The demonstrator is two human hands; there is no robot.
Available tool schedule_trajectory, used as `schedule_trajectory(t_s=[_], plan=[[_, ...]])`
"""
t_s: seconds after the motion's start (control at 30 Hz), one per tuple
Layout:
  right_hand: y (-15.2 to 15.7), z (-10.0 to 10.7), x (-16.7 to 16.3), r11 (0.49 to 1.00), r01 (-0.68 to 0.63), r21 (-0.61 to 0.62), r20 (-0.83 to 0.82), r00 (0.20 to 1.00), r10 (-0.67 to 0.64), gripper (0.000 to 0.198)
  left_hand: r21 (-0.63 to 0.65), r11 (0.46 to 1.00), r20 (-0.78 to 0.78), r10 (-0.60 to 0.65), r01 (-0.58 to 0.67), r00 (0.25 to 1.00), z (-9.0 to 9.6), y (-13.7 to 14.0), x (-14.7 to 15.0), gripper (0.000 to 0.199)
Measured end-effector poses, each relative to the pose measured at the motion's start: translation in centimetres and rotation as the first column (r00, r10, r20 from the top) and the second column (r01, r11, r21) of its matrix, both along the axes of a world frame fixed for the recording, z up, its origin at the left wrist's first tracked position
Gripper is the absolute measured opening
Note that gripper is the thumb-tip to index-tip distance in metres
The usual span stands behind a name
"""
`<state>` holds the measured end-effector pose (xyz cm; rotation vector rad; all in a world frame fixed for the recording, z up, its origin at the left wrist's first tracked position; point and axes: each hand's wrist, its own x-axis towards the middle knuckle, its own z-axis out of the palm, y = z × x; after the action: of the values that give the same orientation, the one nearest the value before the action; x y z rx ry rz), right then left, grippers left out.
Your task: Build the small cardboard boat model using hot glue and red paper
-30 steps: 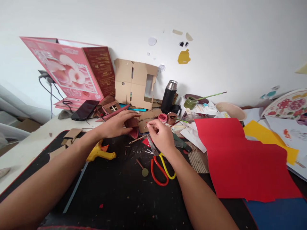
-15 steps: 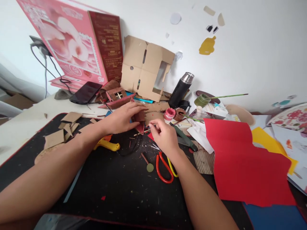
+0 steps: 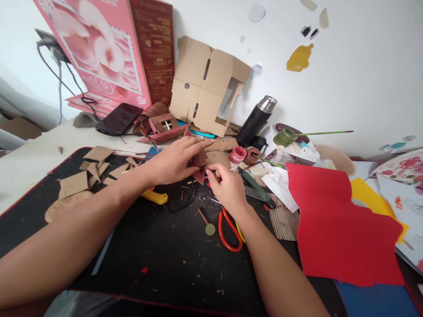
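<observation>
My left hand curves over a small brown and pink cardboard model, its thumb and fingers gripping the sides. Much of the model is hidden beneath that hand. Just right of it, my right hand is closed in a pinch, fingertips up against the model's right side; whatever is pinched is too small to name. Below lie red-handled scissors, partly under my right wrist, and a small stick with a green disc. A yellow tool handle rests under my left forearm.
Cardboard scraps lie at left on the black mat. Behind stand another small cardboard model, a cardboard panel, a black flask and open paint jars. Red paper covers the right side.
The pinched fingertips of my right hand have come closer to the model and now meet its edge. My left hand keeps its grip. The view has shifted slightly.
</observation>
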<state>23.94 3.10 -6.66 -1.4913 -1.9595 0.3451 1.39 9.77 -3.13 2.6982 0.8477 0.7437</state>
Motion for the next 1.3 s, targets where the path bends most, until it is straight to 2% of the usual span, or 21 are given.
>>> schedule_trajectory(t_s=[0.9, 1.3], plan=[[0.6, -0.2, -0.9, 0.998, 0.061, -0.031, 0.134, 0.989, -0.056, 0.015, 0.014, 1.0, -0.01, 0.028, -0.028, 1.0, -0.2, -0.2, 0.2, 0.078], [0.5, 0.1, -1.3, 0.992, 0.108, -0.063, 0.265, 0.96, -0.088, 0.015, 0.081, 0.997, -0.016, 0.022, -0.021, 1.0, -0.3, -0.3, 0.3, 0.074]])
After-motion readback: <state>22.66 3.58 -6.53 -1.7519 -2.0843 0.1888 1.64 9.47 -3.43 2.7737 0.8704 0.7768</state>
